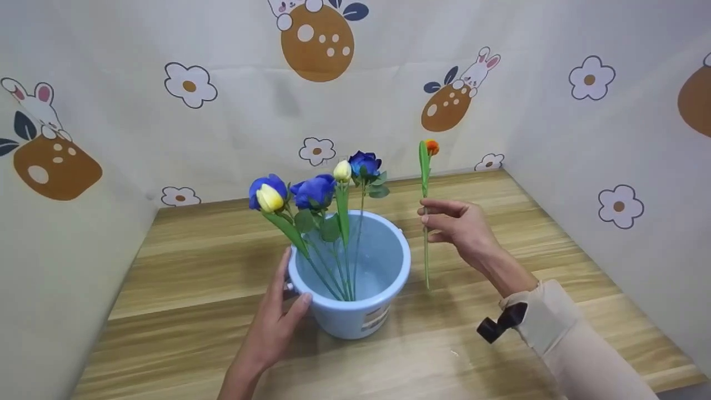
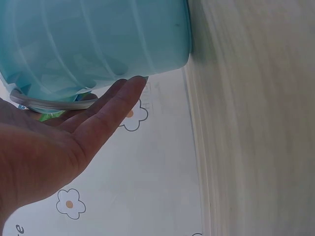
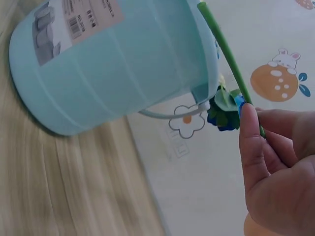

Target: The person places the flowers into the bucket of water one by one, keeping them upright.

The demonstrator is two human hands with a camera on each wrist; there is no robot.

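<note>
A light blue plastic bucket (image 1: 344, 325) stands upright on the wooden table. Inside it lean blue roses (image 1: 314, 191) and two pale yellow tulips (image 1: 343, 171), their stems gathered against the near wall. My left hand (image 1: 272, 322) rests along the bucket's left side, thumb by the rim; the left wrist view has its fingers (image 2: 118, 105) stretched straight against the wall. To the right of the bucket, my right hand (image 1: 458, 228) pinches the green stem of an orange tulip (image 1: 432, 147), bloom upward. From the right wrist, the stem (image 3: 226, 49) passes the bucket's rim.
The wooden tabletop (image 1: 183, 266) is bordered by a pale cloth backdrop (image 1: 239, 128) printed with rabbits and flowers. A folded-down handle (image 3: 167, 115) hangs on the bucket's outside. A black wrist mount (image 1: 502, 322) is strapped over the right sleeve (image 1: 583, 344).
</note>
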